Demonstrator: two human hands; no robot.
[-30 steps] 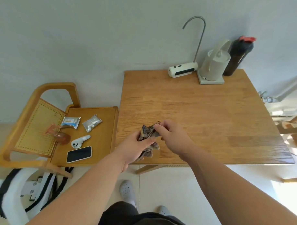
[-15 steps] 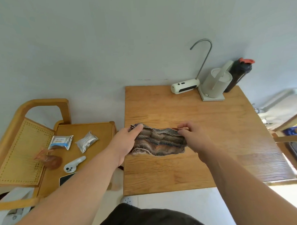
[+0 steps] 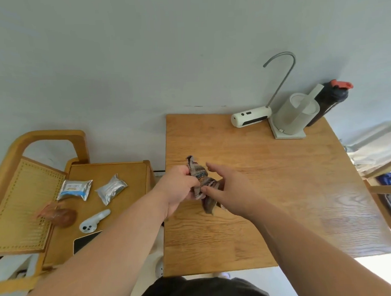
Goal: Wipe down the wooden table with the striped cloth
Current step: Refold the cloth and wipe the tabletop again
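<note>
Left hand [image 3: 179, 188] was closed in a fist, fingers curled tight round the striped cloth [image 3: 200, 174]. The cloth was bunched into a crumpled rope, soft and ribbed, with bands of grey, brown and blue. One frayed end stood up past the left knuckles; the other hung in a dark tail below the right thumb. Whether that tail touched the wood could not be told. Right hand [image 3: 232, 190] was spread, fingers [image 3: 215, 168] straight and slightly apart, the thumb laid flat against the cloth just beside the left fingers. Both hands were over the wooden table [image 3: 280, 189], a square top of warm, matt oak-coloured boards with clear grain. Well beyond the right fingertips, at the far edge against the pale wall, lay a white rounded pump unit [image 3: 251, 118] with a thin metal tube [image 3: 283, 78] bent into a hook. Just beside it stood a pale cylindrical kettle [image 3: 297, 113] on a square base, then a black bottle [image 3: 330, 101] with a red cap. Left of the left knuckles sat a lower wooden stand [image 3: 124, 172] with a woven cane panel [image 3: 21, 198]. On it lay two crinkled foil pouches [image 3: 75, 188], a white curved controller [image 3: 94, 221], a flat black phone [image 3: 84, 240] and a blurred, glossy brown lump [image 3: 61, 215].
</note>
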